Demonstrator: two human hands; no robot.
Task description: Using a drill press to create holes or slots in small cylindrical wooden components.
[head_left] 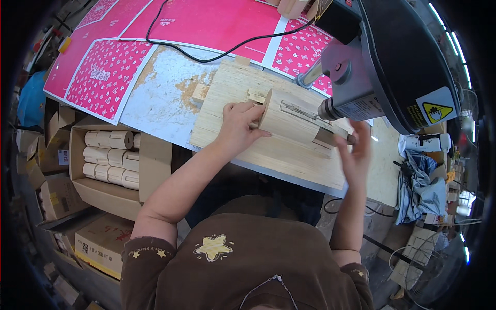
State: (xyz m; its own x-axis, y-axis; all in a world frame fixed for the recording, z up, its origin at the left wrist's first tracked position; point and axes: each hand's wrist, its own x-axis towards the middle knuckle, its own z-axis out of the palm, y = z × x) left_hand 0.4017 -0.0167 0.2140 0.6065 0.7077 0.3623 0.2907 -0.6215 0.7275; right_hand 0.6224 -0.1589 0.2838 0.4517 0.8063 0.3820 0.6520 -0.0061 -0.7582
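A pale wooden cylinder (279, 116) lies on its side on a plywood board (222, 113), beneath the chuck (326, 110) of a drill press. A long narrow groove with a metal-looking strip runs along its top, and a darker notch shows toward its right end. My left hand (240, 124) is closed at the cylinder's left end, thumb low and fingers curled at the flat face. At the right end, close to the chuck, my right hand (354, 155) is blurred by motion. A small dark end piece shows beside its fingers; whether they hold it is unclear.
The drill press head (408, 67) looms at the right. A black cable (222, 56) crosses pink printed sheets (206, 23) behind the board. Small wood blocks (200, 92) sit near its far edge. At the left, an open carton (155, 160) holds several grooved wooden cylinders (108, 157).
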